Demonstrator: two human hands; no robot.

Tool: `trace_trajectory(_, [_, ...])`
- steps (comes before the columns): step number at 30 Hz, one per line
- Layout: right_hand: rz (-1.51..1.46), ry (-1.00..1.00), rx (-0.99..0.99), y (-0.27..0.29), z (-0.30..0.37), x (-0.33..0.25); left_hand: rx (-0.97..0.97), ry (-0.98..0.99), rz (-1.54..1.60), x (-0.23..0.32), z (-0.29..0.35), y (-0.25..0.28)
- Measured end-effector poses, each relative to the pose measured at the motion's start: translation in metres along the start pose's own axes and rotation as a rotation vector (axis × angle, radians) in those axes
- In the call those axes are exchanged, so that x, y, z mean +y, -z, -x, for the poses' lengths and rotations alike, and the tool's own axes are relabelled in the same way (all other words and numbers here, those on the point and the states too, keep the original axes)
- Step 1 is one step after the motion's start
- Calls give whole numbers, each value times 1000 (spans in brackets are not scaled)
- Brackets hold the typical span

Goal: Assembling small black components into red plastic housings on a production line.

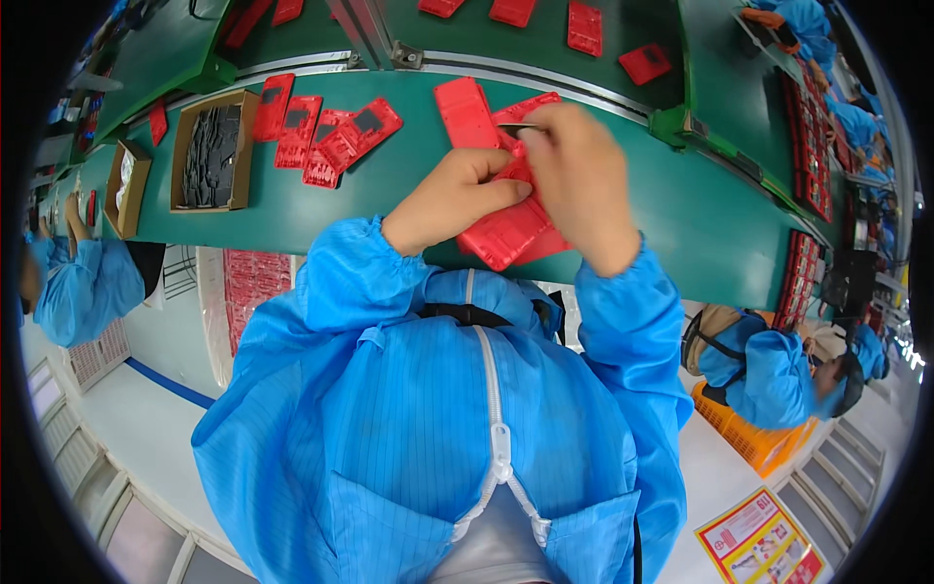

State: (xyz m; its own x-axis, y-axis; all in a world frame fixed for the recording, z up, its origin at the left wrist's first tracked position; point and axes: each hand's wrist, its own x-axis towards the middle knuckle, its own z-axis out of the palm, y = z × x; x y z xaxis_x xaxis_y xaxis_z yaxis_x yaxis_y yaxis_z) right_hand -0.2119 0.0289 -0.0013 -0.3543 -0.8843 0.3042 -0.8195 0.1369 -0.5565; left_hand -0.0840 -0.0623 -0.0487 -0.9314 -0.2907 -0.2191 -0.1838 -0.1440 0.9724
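My left hand grips a red plastic housing on the green table, its thumb and forefinger pressed on the upper part. Over that same end is my right hand, its fingers pinched together and partly smeared by motion. A thin dark piece shows at its fingertips; its kind is too small to make out. Just beyond my hands, another red housing lies at a slant, touching the group. More red plastic sticks out beneath the held housing, mostly covered.
Left on the table lie several red housings with dark patches. A cardboard box holds dark flat pieces; a smaller box stands beyond. Behind a metal rail, a green belt carries red housings. Co-workers sit on both sides.
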Motion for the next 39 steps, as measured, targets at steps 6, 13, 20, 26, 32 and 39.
trace_trajectory(6, [-57,-344,300,-32,-4,18,-99,-95,809,-5,21,4])
trace_trajectory(13, [-496,-384,424,-65,-19,4,467,-657,650,-5,-5,-11])
trace_trajectory(20, [-1195,-480,242,-8,-2,5,421,-345,1088,12,6,31])
trace_trajectory(26, [-1421,-570,366,-13,18,-16,513,-537,1108,9,3,17])
trace_trajectory(32, [-1374,-532,506,-30,-1,7,406,-439,776,20,9,-9])
trace_trajectory(39, [-1010,-286,185,-12,-15,24,-162,10,894,21,19,14])
